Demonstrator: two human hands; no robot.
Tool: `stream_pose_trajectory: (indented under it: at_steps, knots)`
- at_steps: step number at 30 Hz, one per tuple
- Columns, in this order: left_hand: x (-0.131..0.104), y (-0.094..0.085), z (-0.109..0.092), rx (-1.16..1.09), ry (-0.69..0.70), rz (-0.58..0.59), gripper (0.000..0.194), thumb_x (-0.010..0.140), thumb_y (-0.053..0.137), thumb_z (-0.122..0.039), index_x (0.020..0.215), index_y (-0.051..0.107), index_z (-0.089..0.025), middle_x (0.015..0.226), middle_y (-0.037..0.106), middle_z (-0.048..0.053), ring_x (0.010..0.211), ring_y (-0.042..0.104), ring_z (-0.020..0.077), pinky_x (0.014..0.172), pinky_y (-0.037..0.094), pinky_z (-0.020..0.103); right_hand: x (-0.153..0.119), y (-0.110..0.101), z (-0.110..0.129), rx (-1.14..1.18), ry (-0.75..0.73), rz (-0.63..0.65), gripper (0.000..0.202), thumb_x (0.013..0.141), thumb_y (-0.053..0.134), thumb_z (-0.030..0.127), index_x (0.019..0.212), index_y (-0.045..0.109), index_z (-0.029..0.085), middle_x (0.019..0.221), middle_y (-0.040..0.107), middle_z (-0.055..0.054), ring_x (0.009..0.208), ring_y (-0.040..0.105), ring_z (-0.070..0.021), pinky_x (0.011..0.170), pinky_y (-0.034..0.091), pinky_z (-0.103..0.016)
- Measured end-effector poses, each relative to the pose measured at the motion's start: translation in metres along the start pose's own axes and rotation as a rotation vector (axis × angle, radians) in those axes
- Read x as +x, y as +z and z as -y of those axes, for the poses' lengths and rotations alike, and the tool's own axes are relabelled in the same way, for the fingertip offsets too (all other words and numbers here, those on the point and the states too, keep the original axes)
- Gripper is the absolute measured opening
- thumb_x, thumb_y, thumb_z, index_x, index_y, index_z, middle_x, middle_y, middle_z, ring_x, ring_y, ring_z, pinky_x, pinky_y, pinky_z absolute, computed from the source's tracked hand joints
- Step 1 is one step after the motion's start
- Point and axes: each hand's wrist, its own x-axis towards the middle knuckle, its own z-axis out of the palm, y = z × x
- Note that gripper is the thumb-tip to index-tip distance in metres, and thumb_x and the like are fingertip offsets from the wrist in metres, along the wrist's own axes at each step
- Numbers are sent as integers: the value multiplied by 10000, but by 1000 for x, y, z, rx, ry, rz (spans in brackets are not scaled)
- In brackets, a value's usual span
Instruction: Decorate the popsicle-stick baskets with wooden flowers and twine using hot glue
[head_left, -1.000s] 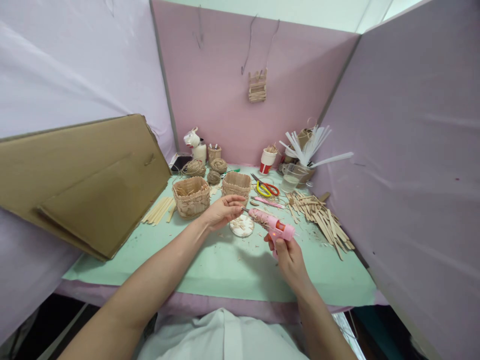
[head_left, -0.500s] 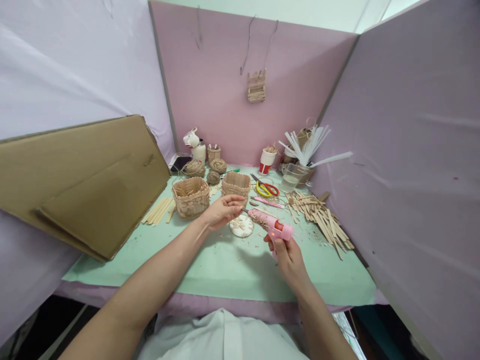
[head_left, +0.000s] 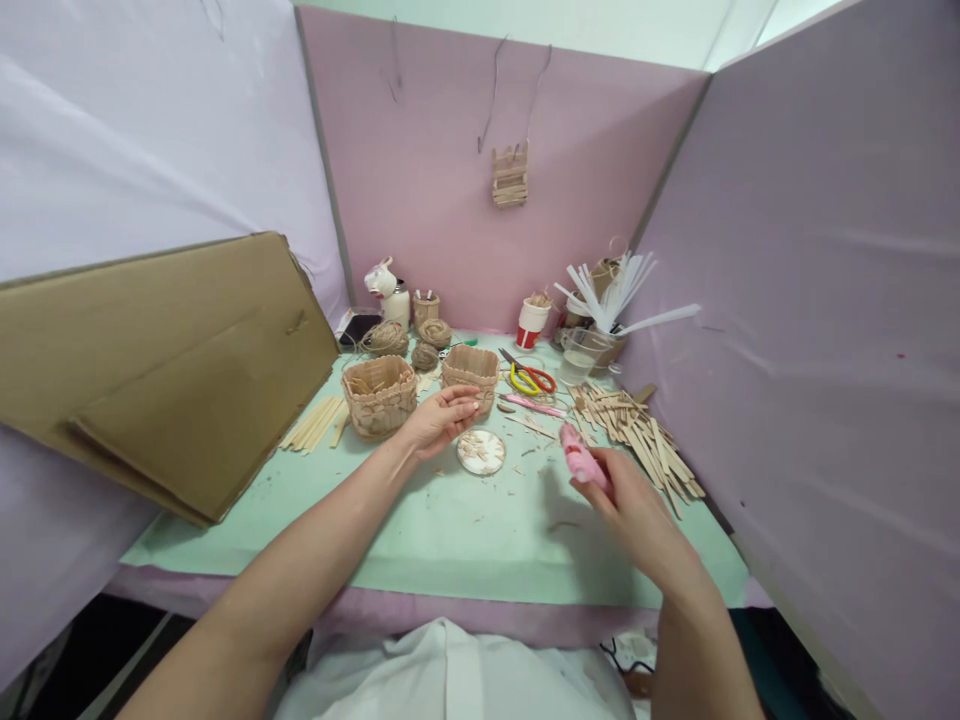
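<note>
My right hand (head_left: 626,500) is wrapped round a pink hot glue gun (head_left: 581,462), held above the right part of the table with its nozzle pointing away from me. My left hand (head_left: 444,418) is closed in a pinch in front of a woven wooden basket (head_left: 470,370); whatever is between its fingertips is too small to make out. Just below and right of that hand lies a round white dish (head_left: 481,462) with thin wood scraps on it. A second woven basket (head_left: 380,405), holding wood scraps, stands left of my left hand.
Loose wooden sticks (head_left: 645,435) are heaped at the right, and pale strips (head_left: 311,424) lie at the left beside a leaning cardboard sheet (head_left: 202,360). Scissors (head_left: 529,376), a pink craft knife (head_left: 534,404) and twine balls (head_left: 388,338) lie farther back. Glue sticks (head_left: 615,290) stand at back right.
My right hand has moved right with the glue gun, turning its nozzle away from my left hand. My left hand stays almost in place, still pinched.
</note>
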Motion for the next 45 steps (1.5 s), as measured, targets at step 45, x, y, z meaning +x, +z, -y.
stream_pose_trajectory:
  at_steps: [45]
  knots:
    - [6,13,-23,893,703,-210,390,730,645,-152,1111,573,-191,841,698,28,821,662,156,816,489,317,151,49,49,262,-242,86,124,668,661,141,789,674,166,1240,570,-90,1134,531,-252,986,381,-396]
